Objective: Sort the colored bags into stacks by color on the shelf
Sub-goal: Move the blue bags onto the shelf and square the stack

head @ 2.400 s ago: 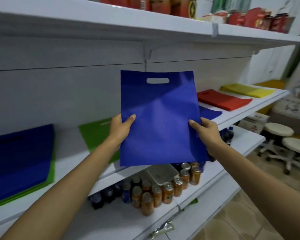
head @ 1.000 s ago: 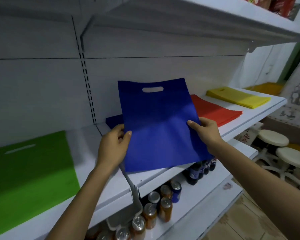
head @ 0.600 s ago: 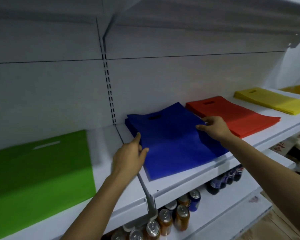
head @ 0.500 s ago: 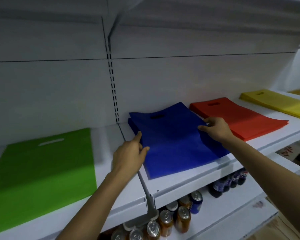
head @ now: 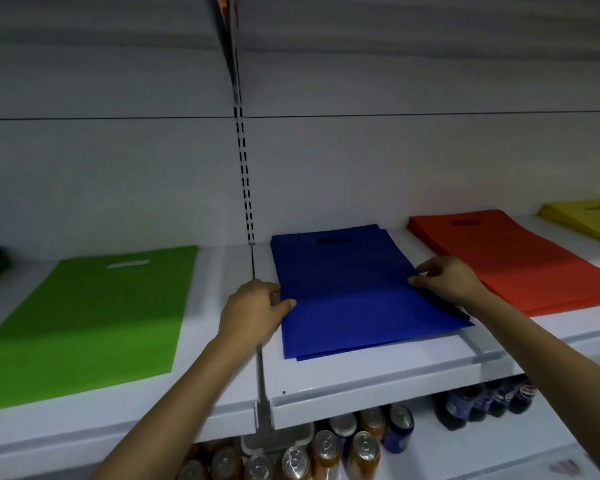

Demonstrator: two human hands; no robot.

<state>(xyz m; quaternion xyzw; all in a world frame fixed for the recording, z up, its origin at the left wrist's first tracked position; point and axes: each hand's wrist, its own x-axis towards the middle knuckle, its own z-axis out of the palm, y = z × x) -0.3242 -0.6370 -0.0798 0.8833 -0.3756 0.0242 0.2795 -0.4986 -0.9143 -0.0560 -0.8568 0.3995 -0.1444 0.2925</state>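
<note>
So the blue bags (head: 361, 292) are lying flat in a stack on the white shelf (head: 361, 379), handle cut-out toward the back wall, with the edges a bit fanned out at the front right corner. Both hands are on that stack. The left hand (head: 253, 313) has hold of its left edge, thumb on top and fingers curled in at the side. The right hand (head: 447, 280) pinches the right edge with bent fingers. Neither is spread wide.

Just left of the blue bags a slotted metal upright (head: 245, 181) runs up the back wall, and past that a green bag (head: 94, 317) lies flat, clear of the blue ones. Right of the blue bags sits a stack of red bags (head: 520, 261), close, though I can't tell if they touch. Further right are some yellow bags (head: 589, 220). Below the blue bags, on the lower shelf (head: 465, 452), there are drink cans (head: 326, 448) and dark soda bottles (head: 482, 407).
</note>
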